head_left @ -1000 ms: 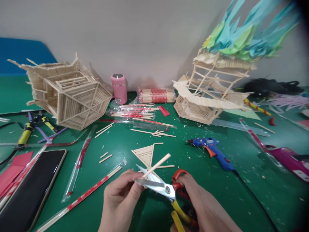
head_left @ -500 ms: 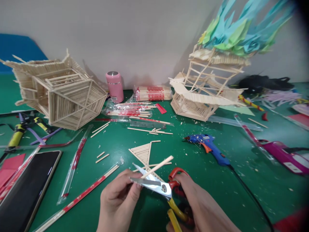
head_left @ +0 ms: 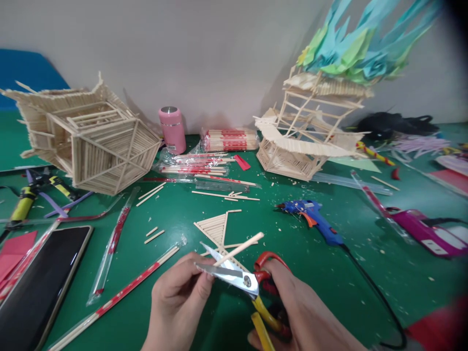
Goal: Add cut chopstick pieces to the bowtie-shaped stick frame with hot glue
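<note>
Pinched in the left hand, a thin wooden stick lies between the open blades of the scissors, whose red and yellow handles the right hand grips. Compared with a second ago, stick and blades sit almost the same way; the blades have not closed, so the stick looks uncut. Just behind them a small triangular stick panel lies on the green table, with a blue glue gun further right.

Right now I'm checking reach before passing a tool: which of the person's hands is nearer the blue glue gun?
Right. The right hand, gripping the scissors, sits just below and left of the glue gun. The left hand, pinching a wooden stick, is farther left.
</note>
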`<state>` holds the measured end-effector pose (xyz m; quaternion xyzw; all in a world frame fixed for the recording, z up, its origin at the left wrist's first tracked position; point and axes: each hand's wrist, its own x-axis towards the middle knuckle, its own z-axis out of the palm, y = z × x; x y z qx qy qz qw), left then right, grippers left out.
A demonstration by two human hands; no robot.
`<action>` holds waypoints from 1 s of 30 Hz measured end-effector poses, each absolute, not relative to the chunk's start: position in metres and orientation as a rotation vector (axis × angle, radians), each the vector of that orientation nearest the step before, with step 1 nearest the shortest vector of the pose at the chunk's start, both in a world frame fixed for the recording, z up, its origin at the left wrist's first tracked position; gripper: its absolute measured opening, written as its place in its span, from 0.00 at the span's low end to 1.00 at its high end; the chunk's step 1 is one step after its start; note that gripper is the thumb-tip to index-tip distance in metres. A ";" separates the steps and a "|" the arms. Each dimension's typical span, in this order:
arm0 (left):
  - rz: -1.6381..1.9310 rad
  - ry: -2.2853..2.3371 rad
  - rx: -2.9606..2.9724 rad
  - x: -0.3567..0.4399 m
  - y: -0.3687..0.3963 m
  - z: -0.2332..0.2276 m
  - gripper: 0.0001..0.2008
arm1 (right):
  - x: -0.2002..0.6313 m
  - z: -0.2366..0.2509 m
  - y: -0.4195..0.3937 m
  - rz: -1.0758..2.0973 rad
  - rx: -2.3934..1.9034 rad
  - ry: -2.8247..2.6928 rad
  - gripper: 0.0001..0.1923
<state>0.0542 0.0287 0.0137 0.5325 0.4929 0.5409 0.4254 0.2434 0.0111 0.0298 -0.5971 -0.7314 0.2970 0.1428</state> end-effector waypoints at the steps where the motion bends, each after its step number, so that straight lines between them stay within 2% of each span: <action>1: 1.361 1.234 1.372 0.053 0.029 0.015 0.11 | 0.243 0.032 0.011 0.859 -1.722 -2.127 0.22; 8: 1.383 1.309 1.408 0.050 0.028 0.021 0.06 | 0.245 0.034 0.013 0.823 -1.728 -2.292 0.10; 13: 1.447 1.352 1.308 0.055 0.025 0.021 0.05 | 0.244 0.029 0.014 0.924 -1.707 -2.265 0.13; 19: 1.346 1.269 1.490 0.048 0.028 0.020 0.11 | 0.240 0.031 0.013 0.905 -1.716 -2.231 0.11; 25: 1.186 1.104 1.403 0.042 0.034 0.021 0.08 | 0.244 0.033 0.012 0.806 -1.671 -2.235 0.11; 30: 1.181 1.155 1.402 0.050 0.028 0.018 0.06 | 0.251 0.024 0.004 0.823 -1.686 -2.269 0.15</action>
